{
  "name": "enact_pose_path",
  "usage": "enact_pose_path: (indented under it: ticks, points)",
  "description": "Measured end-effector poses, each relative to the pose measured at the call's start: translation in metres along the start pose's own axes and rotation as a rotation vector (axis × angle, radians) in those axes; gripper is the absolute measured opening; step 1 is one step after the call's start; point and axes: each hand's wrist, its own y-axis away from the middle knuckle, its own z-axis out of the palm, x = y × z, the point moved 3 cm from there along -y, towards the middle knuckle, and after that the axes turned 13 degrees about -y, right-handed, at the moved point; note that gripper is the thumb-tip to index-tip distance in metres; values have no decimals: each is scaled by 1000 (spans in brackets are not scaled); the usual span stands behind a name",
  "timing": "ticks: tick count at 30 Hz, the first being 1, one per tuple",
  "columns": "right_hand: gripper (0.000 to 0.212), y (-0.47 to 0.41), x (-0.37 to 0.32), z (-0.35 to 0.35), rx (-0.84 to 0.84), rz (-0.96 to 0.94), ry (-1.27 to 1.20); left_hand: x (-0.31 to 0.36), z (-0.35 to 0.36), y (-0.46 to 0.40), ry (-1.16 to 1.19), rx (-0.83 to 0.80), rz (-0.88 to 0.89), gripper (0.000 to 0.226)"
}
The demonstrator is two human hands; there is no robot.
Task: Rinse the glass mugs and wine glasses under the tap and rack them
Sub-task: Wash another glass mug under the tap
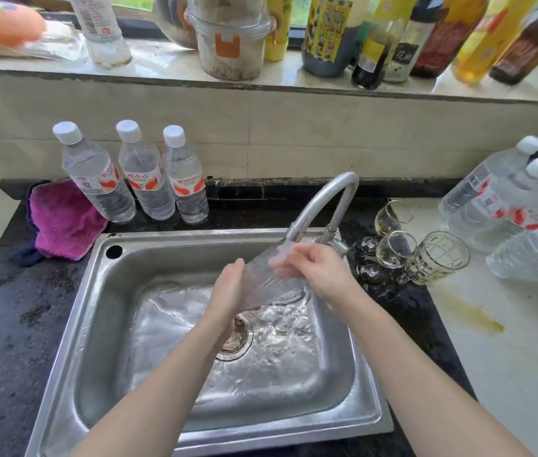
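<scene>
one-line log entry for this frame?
hands: left, right hold mug | tap: running | waiting: mug, wine glasses

Colours and patterns. Silver-grey steel sink is sitting in a black speckled surface; a magenta cloth is lying at its corner. Clear bottles are showing white caps and red-and-white labels. A clear mug is showing a faceted grid pattern. The cream surface is bearing a yellow stain.
</scene>
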Motion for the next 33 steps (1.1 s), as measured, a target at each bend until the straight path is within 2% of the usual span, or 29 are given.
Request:
enact_pose_path:
  ticks: [1, 3, 5, 7, 9, 11, 13, 15, 17, 18, 19, 21, 23, 24, 26, 28, 29, 31, 33]
  points:
    - [15, 1, -1, 3, -34, -31, 75, 1, -3, -3, 38, -17, -65, 25]
    - [15, 6, -5, 9, -224, -23, 326, 2, -8, -4, 163, -194, -258, 20]
    - [14, 5, -7, 6, -356, 62, 406, -1, -9, -3, 154, -342, -298, 23]
    - [16, 0, -8, 1, -242, 122, 183, -6, -7, -9, 37, -274, -131, 38]
    - [20, 1, -10, 3, -130, 111, -8, -2, -8, -8, -4, -157, 22, 39]
    - [23, 4, -6, 8, -226, 53, 163, 4, -13, -6, -16, -149, -49, 38]
    - [23, 8, -5, 12, -354, 28, 451, 3, -19, -8, -17, -244, -158, 36]
    - [24, 2, -9, 6, -257, 15, 511, -1, -19, -10, -35, -289, -128, 41]
    - [22, -1, -11, 6, -74, 53, 207, -2, -14, -5, -47, -204, 32, 37]
    - [21, 1, -13, 8, -28, 70, 57, 2, -12, -1, -44, -126, 103, 29]
    - [22, 5, -13, 10, -39, 56, 24, 3, -12, -1, -32, -54, 114, 24]
    - [24, 13, -12, 11, -195, 28, 211, 1, -16, -4, 23, 0, -24, 20]
    - [22, 18, -10, 10, -365, 20, 439, -6, -21, -8, 146, -69, -224, 28]
    - [21, 16, -8, 8, -380, 18, 461, -5, -19, -2, 210, -129, -270, 32]
    - [20, 8, -8, 9, -237, -5, 367, -10, -10, 2, 230, -183, -233, 37]
    - [21, 6, -7, 13, -80, 6, 194, -11, -4, 3, 165, -112, -109, 36]
    - [21, 8, -6, 15, -69, -18, 189, -10, -6, 1, 141, -74, -75, 36]
    - [23, 14, -6, 19, -191, -60, 370, -11, -11, -9, 162, -97, -146, 34]
    - [22, 18, -6, 19, -342, -69, 593, -12, -15, -10, 175, -205, -219, 31]
